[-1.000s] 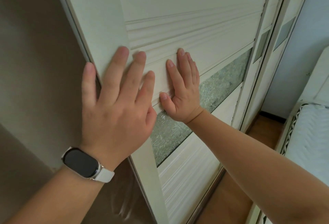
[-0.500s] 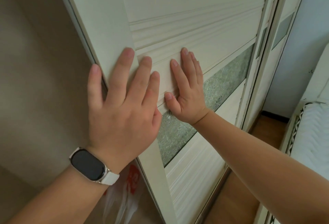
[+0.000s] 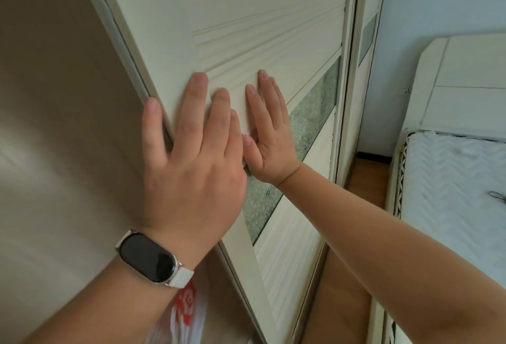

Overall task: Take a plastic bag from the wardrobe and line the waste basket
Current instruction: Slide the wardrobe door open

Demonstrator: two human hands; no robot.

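The cream sliding wardrobe door [image 3: 260, 15] fills the middle of the view, with a frosted glass strip across it. My left hand [image 3: 191, 168] presses flat against the door near its left edge, thumb at the edge, fingers straight; a dark smart band sits on that wrist. My right hand [image 3: 269, 141] lies flat on the door panel just to the right, fingers straight. Inside the wardrobe opening, below my left wrist, a white plastic bag [image 3: 186, 313] with red print shows. The waste basket is not in view.
The beige inner wall of the wardrobe [image 3: 54, 152] lies to the left of the door. A second sliding door [image 3: 367, 29] stands behind at the right. A bed with a white mattress [image 3: 451, 179] and cream headboard stands at the right, with wooden floor [image 3: 367, 176] between.
The door has slid to the right under both flat hands, and the opening on the left is wider. The white bag with red print has come into view inside.
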